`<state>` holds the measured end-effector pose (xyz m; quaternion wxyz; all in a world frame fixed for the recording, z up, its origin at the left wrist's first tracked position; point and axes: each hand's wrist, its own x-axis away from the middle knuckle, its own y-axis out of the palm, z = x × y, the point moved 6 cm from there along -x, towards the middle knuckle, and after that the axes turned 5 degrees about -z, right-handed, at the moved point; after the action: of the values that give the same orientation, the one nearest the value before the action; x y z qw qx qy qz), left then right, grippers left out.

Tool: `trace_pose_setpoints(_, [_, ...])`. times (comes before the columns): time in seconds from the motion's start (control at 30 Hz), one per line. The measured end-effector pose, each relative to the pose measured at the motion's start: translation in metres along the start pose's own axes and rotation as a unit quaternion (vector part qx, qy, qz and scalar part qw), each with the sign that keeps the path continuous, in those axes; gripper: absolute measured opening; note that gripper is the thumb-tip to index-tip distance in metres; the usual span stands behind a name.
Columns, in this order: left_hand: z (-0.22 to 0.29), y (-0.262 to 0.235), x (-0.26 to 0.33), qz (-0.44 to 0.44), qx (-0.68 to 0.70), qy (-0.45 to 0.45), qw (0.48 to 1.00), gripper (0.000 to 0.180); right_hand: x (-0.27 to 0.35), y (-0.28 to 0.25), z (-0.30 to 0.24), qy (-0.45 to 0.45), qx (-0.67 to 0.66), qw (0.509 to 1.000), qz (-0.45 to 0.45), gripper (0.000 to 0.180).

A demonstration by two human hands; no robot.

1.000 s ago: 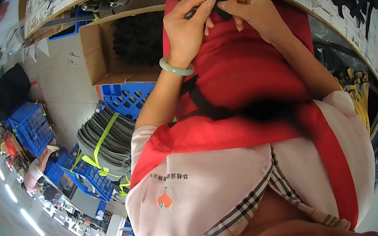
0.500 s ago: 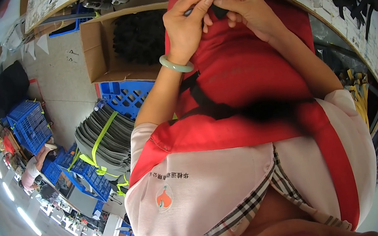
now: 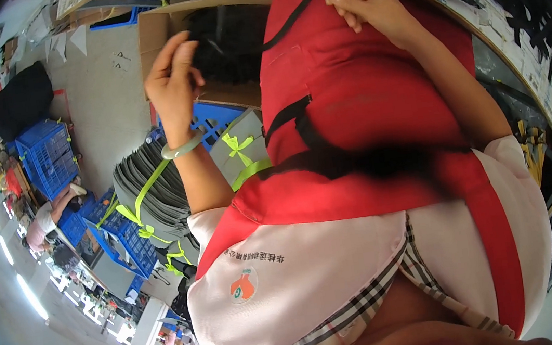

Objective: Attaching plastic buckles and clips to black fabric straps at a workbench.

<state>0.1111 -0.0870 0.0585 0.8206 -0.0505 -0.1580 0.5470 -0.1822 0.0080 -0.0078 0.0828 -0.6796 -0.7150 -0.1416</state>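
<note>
My left hand (image 3: 171,85), with a pale green bangle (image 3: 182,145) on its wrist, is raised beside a cardboard box (image 3: 153,39). Its fingers are loosely apart and nothing shows in them. Inside the box lies a heap of black pieces (image 3: 234,53), partly blurred. Over the red apron (image 3: 361,79) on my lap, my right hand (image 3: 372,10) is closed, thumb against the curled fingers. Whether anything small sits in that pinch is hidden. A black apron strap (image 3: 298,14) lies across the red cloth, left of this hand.
Stacked grey sheets (image 3: 154,187) tied with yellow-green ribbon stand at left, near blue crates (image 3: 47,159). A worktable (image 3: 515,46) with black strips (image 3: 533,23) curves along the right. Another person (image 3: 44,221) is far left.
My hands have parted. The left has swung left and down to the box; the right has shifted slightly right. The small black piece held between them is no longer seen in either hand.
</note>
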Motion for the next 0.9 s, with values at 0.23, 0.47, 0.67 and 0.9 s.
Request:
trace_pose_setpoints(0.23, [0.001,0.118,0.004,-0.191,0.118,0.022,0.974,0.036,0.012,0.071,-0.024,0.005,0.072,0.985,-0.155,0.02])
trace_pose_setpoints(0.47, [-0.012,0.19,-0.007,-0.377,0.329,-0.118,0.858,0.037,0.026,0.001,-0.013,0.035,0.06,0.996,-0.048,0.021])
trace_pose_setpoints(0.67, [-0.023,0.196,-0.013,-0.417,0.278,-0.216,0.838,0.048,0.052,-0.032,-0.012,-0.021,0.07,0.997,0.023,0.022])
trace_pose_setpoints(0.9, [-0.003,0.246,-0.005,-0.529,0.311,-0.234,0.754,0.032,0.072,-0.043,-0.031,-0.215,0.308,0.927,-0.023,0.024])
